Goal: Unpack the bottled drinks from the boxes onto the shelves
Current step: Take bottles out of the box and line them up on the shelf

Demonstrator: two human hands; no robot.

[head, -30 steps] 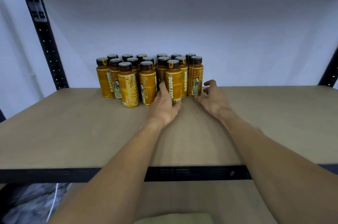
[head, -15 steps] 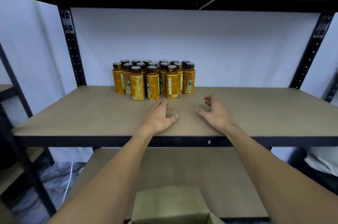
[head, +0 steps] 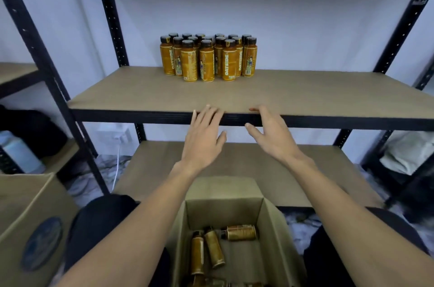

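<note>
Several orange bottled drinks with dark caps (head: 208,58) stand clustered at the back of the brown middle shelf (head: 305,96). My left hand (head: 203,137) and my right hand (head: 272,136) hover empty in front of the shelf's black front edge, fingers spread and relaxed. Below my arms an open cardboard box (head: 270,211) holds several more orange bottles (head: 212,248) lying on their sides.
Black metal uprights (head: 112,17) frame the shelf unit. A lower shelf (head: 152,169) lies beneath. A closed cardboard box (head: 30,223) sits at the lower left. A white bottle (head: 18,153) stands on a neighbouring rack at left, and a pale bag (head: 408,153) lies at right.
Both hands have drawn back from the bottle cluster to the shelf's front edge. The view has pulled back and dropped, bringing the open box with bottles into sight.
</note>
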